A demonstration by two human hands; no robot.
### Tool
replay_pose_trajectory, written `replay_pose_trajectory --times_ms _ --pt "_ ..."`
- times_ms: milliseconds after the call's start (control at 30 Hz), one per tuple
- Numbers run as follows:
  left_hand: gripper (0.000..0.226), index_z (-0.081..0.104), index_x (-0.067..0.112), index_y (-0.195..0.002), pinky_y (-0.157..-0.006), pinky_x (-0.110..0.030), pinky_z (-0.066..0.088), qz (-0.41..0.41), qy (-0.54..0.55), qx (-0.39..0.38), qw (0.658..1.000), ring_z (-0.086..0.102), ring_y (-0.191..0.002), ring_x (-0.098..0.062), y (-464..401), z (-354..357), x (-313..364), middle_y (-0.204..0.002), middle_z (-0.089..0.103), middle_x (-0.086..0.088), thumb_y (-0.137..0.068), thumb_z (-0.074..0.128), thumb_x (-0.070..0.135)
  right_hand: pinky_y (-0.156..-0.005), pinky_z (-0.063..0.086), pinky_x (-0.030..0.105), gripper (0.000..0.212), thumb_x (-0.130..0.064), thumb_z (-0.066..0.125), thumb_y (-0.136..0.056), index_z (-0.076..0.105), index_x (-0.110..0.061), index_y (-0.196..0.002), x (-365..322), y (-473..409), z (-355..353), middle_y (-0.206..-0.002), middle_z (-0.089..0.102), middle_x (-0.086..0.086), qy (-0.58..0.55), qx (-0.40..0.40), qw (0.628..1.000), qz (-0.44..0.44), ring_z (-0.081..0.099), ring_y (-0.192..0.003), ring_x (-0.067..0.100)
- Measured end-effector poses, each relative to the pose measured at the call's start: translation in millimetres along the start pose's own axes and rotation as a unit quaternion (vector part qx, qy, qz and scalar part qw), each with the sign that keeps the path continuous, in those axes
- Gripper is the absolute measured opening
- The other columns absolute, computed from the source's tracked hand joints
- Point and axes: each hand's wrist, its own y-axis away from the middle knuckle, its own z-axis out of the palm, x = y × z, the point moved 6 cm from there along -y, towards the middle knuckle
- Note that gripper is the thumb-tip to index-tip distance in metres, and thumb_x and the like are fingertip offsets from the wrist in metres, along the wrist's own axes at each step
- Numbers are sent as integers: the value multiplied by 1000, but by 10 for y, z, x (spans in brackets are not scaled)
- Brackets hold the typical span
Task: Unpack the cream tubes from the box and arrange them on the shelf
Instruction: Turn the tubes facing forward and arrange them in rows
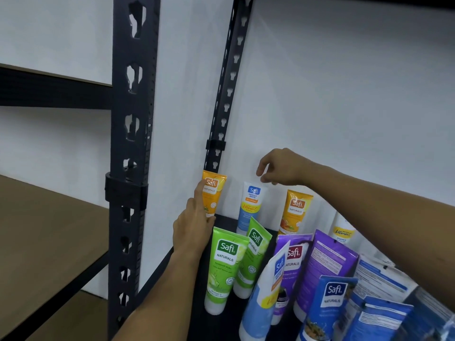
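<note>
1. Arranging is under way: the left hand [194,225] rests straight fingers [200,193] against the front of an orange Safi Naturals tube [213,193] standing at the back-left corner of the dark shelf [221,323].
2. At 3 o'clock from that tube, the right hand [283,168] hangs just over a white-and-blue Safi Perfect White tube [251,205], fingertips drawn together at its top crimp; whether they pinch it cannot be told.
3. A second orange tube [296,210] stands at 3 o'clock again. In front, toward 6 o'clock, stand two green tubes [225,264], then purple tubes [325,264] and blue ones [330,301], packed close.
4. The box is not in view.
5. The next move likely calls for squaring the back row upright, without arms brushing the front rows.
6. Room is tight: the rear upright post [227,89] and white wall [344,94] bound the back; overhead is open.
</note>
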Motion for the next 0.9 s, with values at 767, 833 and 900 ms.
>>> replay_pose_trajectory --times_ms 767,833,900 --pt "87 0 40 -149 -81 -46 53 2 -5 7 1000 63 -95 -28 29 -14 22 -119 57 -8 -92 64 25 -79 55 28 23 -7 68 -86 73 -18 -104 556 463 -19 -101 63 -1 88 -37 994 48 63 -90 15" --pt "86 1 39 -149 -79 -45 53 4 -8 11 1000 63 -94 -28 28 -11 19 -117 57 -7 -91 64 25 -79 55 27 23 -7 68 -86 73 -18 -105 560 468 -25 -99 62 -2 89 -36 994 50 63 -89 14" --pt "86 1 39 -149 -80 -45 53 3 -4 11 1000 63 -94 -28 34 -7 16 -117 57 -7 -92 64 26 -79 55 27 23 -7 68 -86 73 -18 -105 568 468 -29 -98 62 -3 89 -36 994 50 62 -87 13"
